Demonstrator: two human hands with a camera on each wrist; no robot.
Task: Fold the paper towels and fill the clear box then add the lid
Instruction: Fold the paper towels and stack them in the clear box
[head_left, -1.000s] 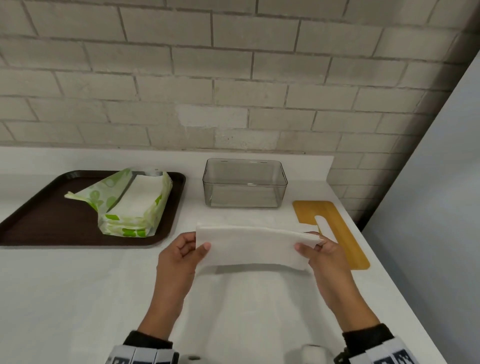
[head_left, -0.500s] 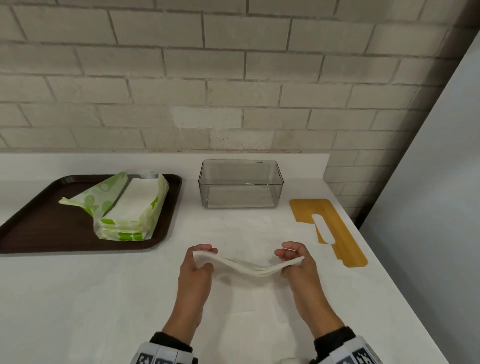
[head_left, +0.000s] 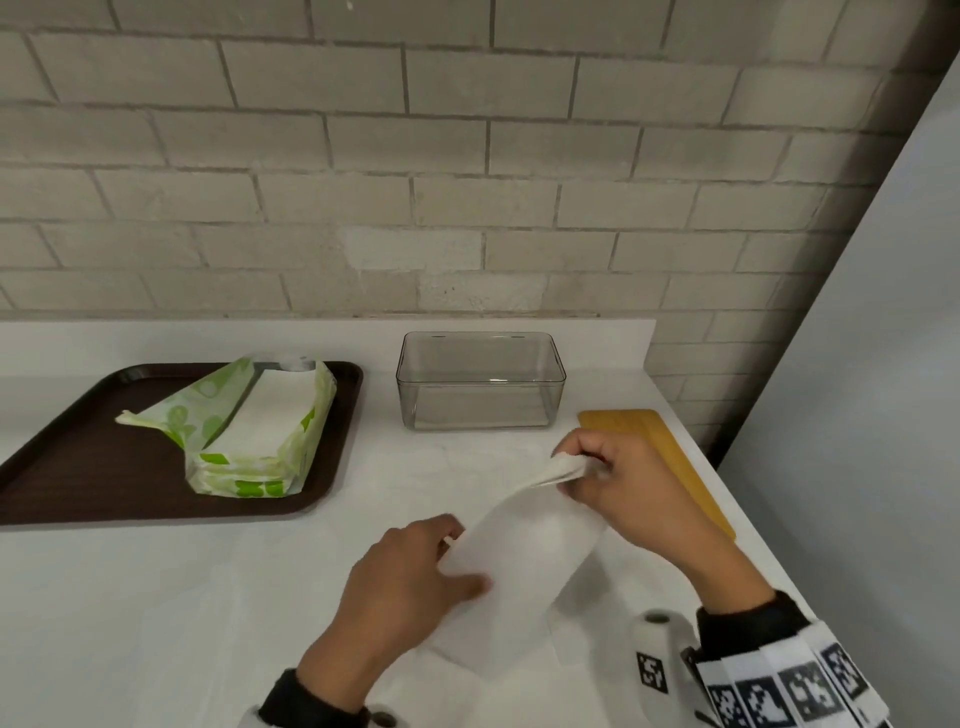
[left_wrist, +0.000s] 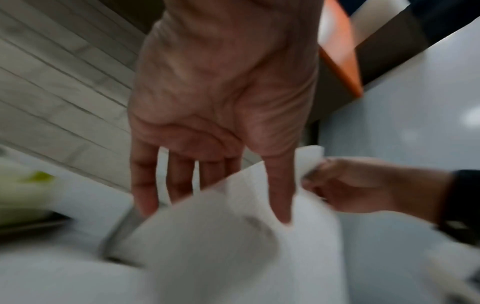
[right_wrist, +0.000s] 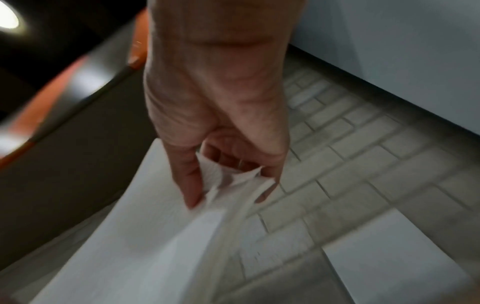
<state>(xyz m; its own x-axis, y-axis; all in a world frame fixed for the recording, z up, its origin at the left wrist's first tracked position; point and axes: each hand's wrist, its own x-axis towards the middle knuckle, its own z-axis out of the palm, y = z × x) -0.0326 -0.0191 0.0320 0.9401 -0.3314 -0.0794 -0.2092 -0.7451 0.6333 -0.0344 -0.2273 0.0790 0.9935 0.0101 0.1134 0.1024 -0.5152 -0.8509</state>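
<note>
Person as I see them on my remote feed. Left hand and right hand: both bare. Left cuff and right cuff: ends of black long sleeves, snug at the wrist. Wrist band: white, worn over the right sleeve and printed with a row of black square code markers. Camera pod: a rounded white housing beside the band, carrying one more black-and-white marker. I can make out only a white sliver below the left cuff.

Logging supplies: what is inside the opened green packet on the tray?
Through the open top of the green packet on the brown tray shows a stack of white sheets. The wrapper hides its sides and depth.
</note>
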